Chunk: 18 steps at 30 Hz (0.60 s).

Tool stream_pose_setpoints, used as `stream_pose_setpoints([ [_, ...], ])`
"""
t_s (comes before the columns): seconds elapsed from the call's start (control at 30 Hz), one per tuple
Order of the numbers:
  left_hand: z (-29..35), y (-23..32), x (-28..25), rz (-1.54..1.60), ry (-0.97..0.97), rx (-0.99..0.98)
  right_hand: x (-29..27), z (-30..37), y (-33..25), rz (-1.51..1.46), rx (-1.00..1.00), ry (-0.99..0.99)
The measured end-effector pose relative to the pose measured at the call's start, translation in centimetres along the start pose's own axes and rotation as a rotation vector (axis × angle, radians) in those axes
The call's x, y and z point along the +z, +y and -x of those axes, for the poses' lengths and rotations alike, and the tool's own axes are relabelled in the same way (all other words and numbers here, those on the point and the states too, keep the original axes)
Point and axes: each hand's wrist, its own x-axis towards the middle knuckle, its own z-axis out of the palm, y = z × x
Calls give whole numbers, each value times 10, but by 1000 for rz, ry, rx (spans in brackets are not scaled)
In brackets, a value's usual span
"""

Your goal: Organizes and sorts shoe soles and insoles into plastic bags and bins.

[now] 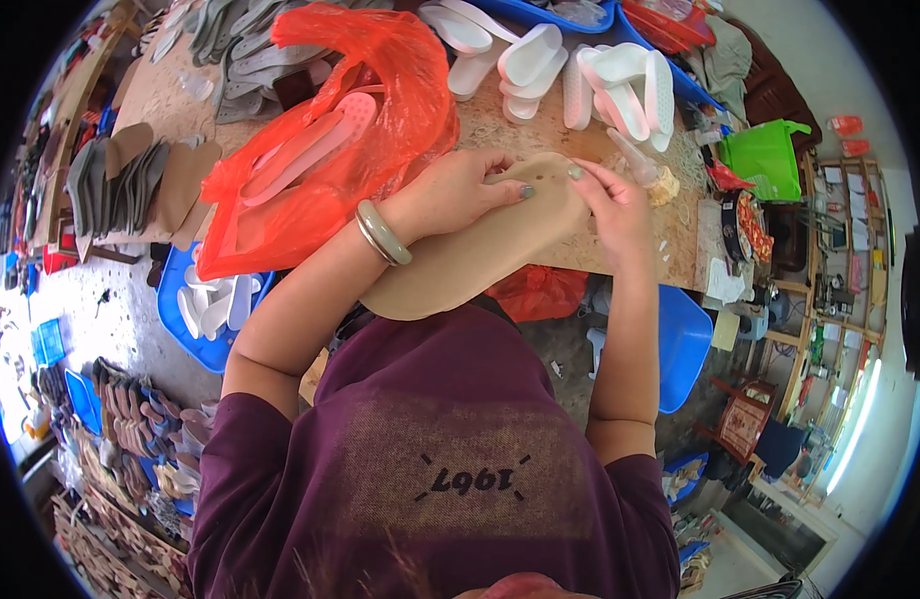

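Observation:
A long tan insole [480, 255] is held up in front of my chest, tilted, its narrower end to the lower left and its rounded end at the upper right. My left hand [462, 192] is closed on its upper edge, thumb lying on the face and the other fingers partly hidden behind it. With thumb and fingers, my right hand [614, 205] pinches the rounded end. A few small dark spots show on the face near that end. A pale bangle [382, 233] sits on my left wrist.
On the wooden table [485, 125] lie a red plastic bag [405, 110] with a pale sole inside, white soles [530, 70], stacked grey insoles [120, 185] and a clear bottle [631, 160]. Blue bins [684, 349] stand below. A green container [764, 160] is at the right.

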Motion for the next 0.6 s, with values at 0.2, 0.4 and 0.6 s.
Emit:
stream_pose_setpoints([
  [0.2, 14, -16, -8, -72, 99, -32, 10, -8, -1, -260, 122, -226],
  [0.4, 26, -23, -9, -140, 168, -38, 28, -14, 22, -272, 51, -258],
  [0.6, 52, -7, -30, 253, 671, -55, 84, 5, 2, -1077, 29, -599],
])
